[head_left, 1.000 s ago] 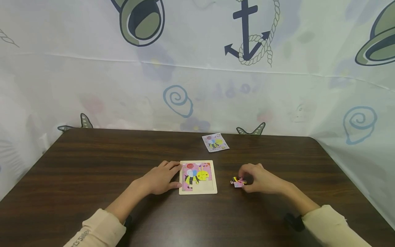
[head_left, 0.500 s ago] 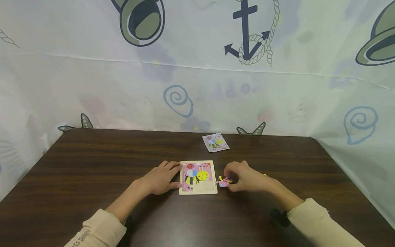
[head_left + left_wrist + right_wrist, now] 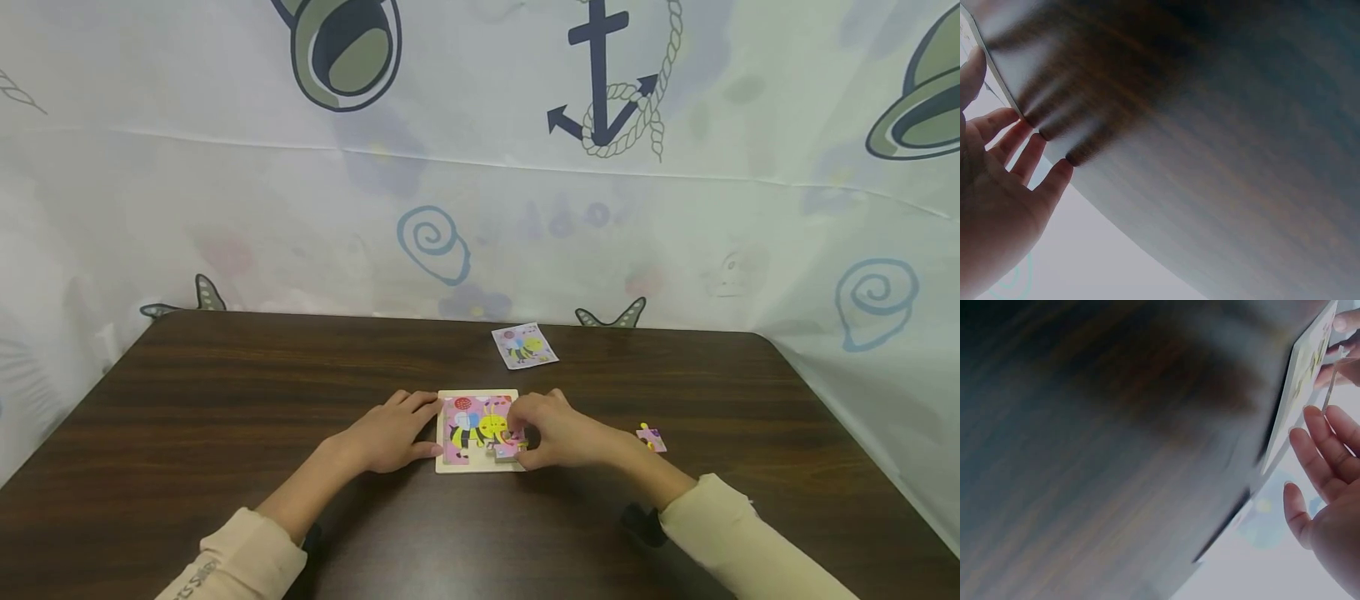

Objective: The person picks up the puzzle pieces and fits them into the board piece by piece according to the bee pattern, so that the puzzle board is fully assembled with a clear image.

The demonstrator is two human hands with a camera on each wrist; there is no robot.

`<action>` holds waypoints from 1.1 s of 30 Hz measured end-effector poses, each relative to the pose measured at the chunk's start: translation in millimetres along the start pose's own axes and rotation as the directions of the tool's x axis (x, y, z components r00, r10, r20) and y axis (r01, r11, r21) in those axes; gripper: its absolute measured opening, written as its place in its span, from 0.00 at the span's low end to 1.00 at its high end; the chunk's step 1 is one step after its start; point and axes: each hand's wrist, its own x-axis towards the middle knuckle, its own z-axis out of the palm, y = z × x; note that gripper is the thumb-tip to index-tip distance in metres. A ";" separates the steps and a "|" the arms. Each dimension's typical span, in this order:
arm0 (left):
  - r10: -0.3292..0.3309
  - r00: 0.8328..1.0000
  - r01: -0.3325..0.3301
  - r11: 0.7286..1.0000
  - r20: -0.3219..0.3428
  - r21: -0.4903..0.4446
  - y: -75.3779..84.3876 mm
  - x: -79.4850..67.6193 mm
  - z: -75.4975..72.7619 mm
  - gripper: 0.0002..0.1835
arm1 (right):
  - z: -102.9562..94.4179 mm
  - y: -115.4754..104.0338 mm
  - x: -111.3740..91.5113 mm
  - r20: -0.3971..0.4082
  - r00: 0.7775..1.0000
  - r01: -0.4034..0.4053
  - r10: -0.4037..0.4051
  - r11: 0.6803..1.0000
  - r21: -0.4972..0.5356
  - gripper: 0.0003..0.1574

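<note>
A wooden jigsaw puzzle board (image 3: 476, 469) with a bee picture lies flat on the table, its lower right part bare of pieces. On its left edge rests my left hand (image 3: 390, 437), fingers extended and fingertips touching the rim; the left wrist view shows the same hand (image 3: 1007, 194) with several fingertips down at the board and table. My right hand (image 3: 566, 433) pinches a pink puzzle piece (image 3: 506, 453) above the board's lower right. In the right wrist view that piece (image 3: 1330, 394) appears edge-on, tilted, at the fingertips over the board (image 3: 1277, 437).
One loose pink and yellow puzzle piece (image 3: 651, 438) lies on the dark wooden table (image 3: 300, 358), right of the board beyond my right forearm. A bee picture card (image 3: 525, 346) lies behind the board. A printed cloth (image 3: 337, 217) hangs behind the table.
My right hand has carried the puzzle piece leftward from the table to above the board's lower right. The loose piece has come into view behind it. My left hand has stayed put.
</note>
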 end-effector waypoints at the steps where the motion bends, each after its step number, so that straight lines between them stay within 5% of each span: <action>1: -0.001 1.000 0.001 1.000 0.001 -0.001 0.0 0.0 0.0 0.33 | 1.2 -1.1 1.9 0.005 1.000 0.003 -0.003 1.000 0.005 0.13; 33: 0.010 1.000 -0.010 1.000 -0.001 -0.019 0.5 -0.8 -2.3 0.33 | 17.4 -17.2 25.6 0.031 0.998 -0.044 0.049 0.989 -0.140 0.13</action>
